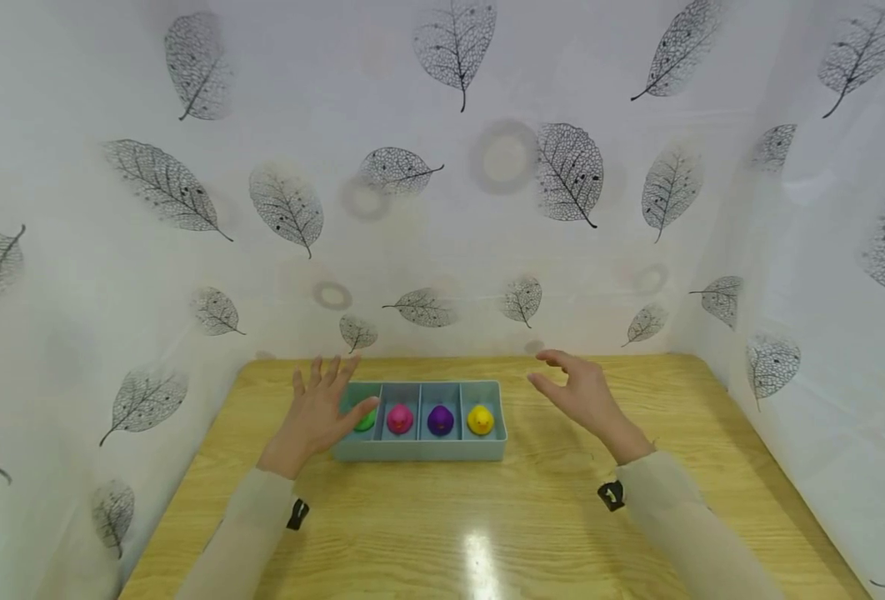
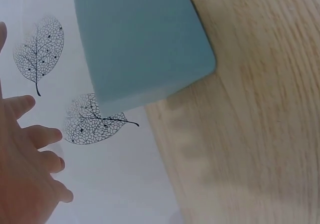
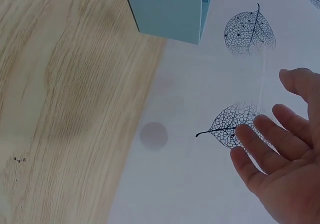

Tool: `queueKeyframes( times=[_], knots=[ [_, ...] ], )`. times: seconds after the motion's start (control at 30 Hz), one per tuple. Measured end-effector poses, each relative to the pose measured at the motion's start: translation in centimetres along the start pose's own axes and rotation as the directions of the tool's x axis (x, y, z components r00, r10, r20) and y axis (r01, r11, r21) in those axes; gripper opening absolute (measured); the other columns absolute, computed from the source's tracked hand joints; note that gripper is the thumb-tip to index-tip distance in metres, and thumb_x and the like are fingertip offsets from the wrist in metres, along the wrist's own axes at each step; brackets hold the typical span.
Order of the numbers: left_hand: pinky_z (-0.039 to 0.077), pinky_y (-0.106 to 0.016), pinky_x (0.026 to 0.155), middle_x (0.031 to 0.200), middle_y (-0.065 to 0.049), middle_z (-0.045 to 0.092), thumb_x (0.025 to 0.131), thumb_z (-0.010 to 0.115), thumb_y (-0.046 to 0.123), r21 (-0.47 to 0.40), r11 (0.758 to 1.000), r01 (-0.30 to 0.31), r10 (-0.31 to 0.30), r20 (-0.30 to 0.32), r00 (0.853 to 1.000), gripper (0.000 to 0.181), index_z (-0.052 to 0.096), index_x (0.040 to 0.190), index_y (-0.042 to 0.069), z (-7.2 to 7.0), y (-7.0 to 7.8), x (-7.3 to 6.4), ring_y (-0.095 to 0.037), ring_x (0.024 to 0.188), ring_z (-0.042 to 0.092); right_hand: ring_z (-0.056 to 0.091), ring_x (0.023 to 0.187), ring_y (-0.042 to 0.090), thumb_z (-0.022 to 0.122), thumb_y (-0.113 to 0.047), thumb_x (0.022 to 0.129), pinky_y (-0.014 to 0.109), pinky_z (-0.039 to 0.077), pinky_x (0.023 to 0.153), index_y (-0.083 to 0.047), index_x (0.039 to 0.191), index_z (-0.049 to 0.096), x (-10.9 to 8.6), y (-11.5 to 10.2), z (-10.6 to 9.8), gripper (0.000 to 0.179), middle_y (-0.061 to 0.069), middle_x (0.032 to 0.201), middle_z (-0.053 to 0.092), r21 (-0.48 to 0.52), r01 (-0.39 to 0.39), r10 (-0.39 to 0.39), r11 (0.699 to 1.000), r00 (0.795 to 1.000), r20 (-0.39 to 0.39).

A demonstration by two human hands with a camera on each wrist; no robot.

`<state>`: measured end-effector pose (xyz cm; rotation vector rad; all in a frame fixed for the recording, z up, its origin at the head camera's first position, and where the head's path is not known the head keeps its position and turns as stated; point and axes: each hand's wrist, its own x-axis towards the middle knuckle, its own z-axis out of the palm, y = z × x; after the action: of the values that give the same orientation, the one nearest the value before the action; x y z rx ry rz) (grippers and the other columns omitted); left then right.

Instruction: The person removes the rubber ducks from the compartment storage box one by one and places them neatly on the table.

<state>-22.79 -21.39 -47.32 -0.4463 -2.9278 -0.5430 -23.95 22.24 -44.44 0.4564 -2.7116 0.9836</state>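
A pale blue box [image 1: 420, 451] with a row of compartments stands on the table. In its compartments, left to right, are a green toy [image 1: 366, 421] partly hidden by a thumb, a pink rubber duck [image 1: 400, 419], a purple rubber duck [image 1: 440, 421] and a yellow rubber duck [image 1: 480, 420]. My left hand [image 1: 317, 414] is spread over the box's left end, fingers straight, holding nothing. To the right of the box, my right hand [image 1: 583, 400] hovers apart from it, thumb and fingers parted with nothing between them. The box's end wall [image 2: 145, 43] fills the upper left wrist view.
The light wooden table [image 1: 412, 533] reaches back to a white leaf-printed sheet [image 1: 442, 250], which also rises along both sides. Black straps [image 1: 611, 495] show at the cuffs of both beige sleeves [image 1: 682, 508].
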Motion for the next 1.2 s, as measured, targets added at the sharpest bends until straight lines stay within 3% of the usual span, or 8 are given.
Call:
queueKeyframes(
  times=[0.23,0.47,0.8,1.2],
  knots=[
    [0.001,-0.083,0.12,0.169,-0.03,0.027,0.102,0.056,0.06,-0.035,0.999,0.001,-0.001,0.005,1.0,0.086,0.026,0.169,0.016,0.2,-0.5,-0.5,-0.058,0.158,0.013,0.07,0.116,0.038,0.078,-0.023,0.097,0.059,0.055,0.101,-0.003,0.13,0.069,0.2,-0.3,1.3,0.04,0.017,0.124,0.075,0.08,0.006,-0.007,0.997,1.0,0.006],
    [0.006,-0.083,0.12,0.166,-0.033,0.033,0.102,0.055,0.06,-0.014,1.0,0.015,-0.015,0.024,1.0,0.084,0.028,0.168,0.014,0.9,-1.4,-1.1,-0.06,0.156,0.02,0.066,0.122,0.038,0.078,-0.024,0.097,0.06,0.053,0.102,-0.004,0.136,0.067,0.2,-0.5,2.5,0.045,0.016,0.132,0.072,0.141,0.004,-0.016,0.99,0.997,0.079],
    [0.012,-0.083,0.119,0.164,-0.033,0.036,0.098,0.059,0.065,0.007,1.0,0.027,-0.028,0.043,0.999,0.09,0.03,0.167,0.014,2.2,-3.1,-1.9,-0.06,0.153,0.028,0.067,0.122,0.038,0.08,-0.022,0.095,0.058,0.056,0.099,-0.005,0.134,0.069,0.3,-0.9,4.1,0.044,0.016,0.131,0.072,0.131,0.018,-0.032,0.991,0.994,0.107],
    [0.015,-0.084,0.118,0.162,-0.034,0.039,0.098,0.059,0.065,0.004,1.0,0.03,-0.031,0.096,0.995,0.094,0.026,0.168,0.013,3.0,-3.8,-2.2,-0.06,0.151,0.032,0.067,0.12,0.039,0.08,-0.02,0.093,0.059,0.057,0.098,-0.003,0.133,0.069,0.0,-0.6,5.7,0.044,0.017,0.13,0.073,0.146,0.03,-0.051,0.989,0.989,0.139]
  ],
)
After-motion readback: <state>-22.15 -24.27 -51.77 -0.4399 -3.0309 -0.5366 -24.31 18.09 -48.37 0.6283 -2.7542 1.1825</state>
